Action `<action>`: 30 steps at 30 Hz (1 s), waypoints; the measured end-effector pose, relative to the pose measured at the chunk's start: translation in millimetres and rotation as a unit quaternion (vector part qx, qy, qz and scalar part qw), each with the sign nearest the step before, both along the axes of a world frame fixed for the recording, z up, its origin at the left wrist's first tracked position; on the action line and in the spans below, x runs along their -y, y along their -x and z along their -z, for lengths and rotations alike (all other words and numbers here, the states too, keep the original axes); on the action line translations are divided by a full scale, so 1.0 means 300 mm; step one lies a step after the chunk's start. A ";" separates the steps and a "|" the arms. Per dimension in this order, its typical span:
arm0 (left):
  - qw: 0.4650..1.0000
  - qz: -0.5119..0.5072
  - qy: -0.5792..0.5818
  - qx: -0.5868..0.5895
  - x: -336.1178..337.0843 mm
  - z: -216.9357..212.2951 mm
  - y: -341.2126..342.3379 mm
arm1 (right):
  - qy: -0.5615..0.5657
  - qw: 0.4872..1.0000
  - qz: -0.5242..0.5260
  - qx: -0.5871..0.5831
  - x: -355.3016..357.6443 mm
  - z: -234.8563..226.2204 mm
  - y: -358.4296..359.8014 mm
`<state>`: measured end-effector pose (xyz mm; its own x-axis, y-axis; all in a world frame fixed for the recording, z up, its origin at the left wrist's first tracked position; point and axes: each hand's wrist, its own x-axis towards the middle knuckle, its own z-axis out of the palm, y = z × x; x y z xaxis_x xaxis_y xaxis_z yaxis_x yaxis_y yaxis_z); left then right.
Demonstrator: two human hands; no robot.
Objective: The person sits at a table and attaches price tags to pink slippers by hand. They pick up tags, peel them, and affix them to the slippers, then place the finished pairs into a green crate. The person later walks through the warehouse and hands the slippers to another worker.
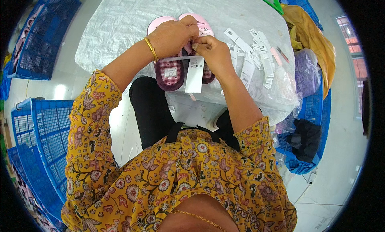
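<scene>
The person wears a yellow blouse [176,180] covered all over with flowers and leaves in pink, white and dark red. The sleeves [90,123] are loose and end near the elbows, so the forearms are bare. A thin gold bangle [151,49] goes round the left wrist. A fine gold chain [198,218] lies at the neck, near the bottom edge. The trousers [154,111] are black. A black strap [173,132] sits at the waist, over the lap.
</scene>
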<state>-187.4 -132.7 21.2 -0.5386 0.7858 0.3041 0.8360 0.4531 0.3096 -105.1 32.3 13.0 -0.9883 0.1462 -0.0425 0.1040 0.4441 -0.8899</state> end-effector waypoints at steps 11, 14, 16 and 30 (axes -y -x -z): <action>0.989 -0.058 -0.135 -0.008 0.119 -0.015 -0.187 | 0.279 0.951 -0.112 0.075 -0.063 0.004 -0.006; 0.959 -0.046 -0.116 0.255 0.124 -0.013 -0.311 | 0.374 0.916 -0.133 0.062 -0.098 0.027 0.010; 0.892 -0.019 -0.182 0.414 0.108 0.032 -0.361 | 0.412 0.901 -0.128 0.045 -0.100 0.026 0.015; 0.872 -0.042 -0.178 0.454 0.100 -0.006 -0.319 | 0.344 0.934 -0.095 0.033 -0.095 0.045 0.035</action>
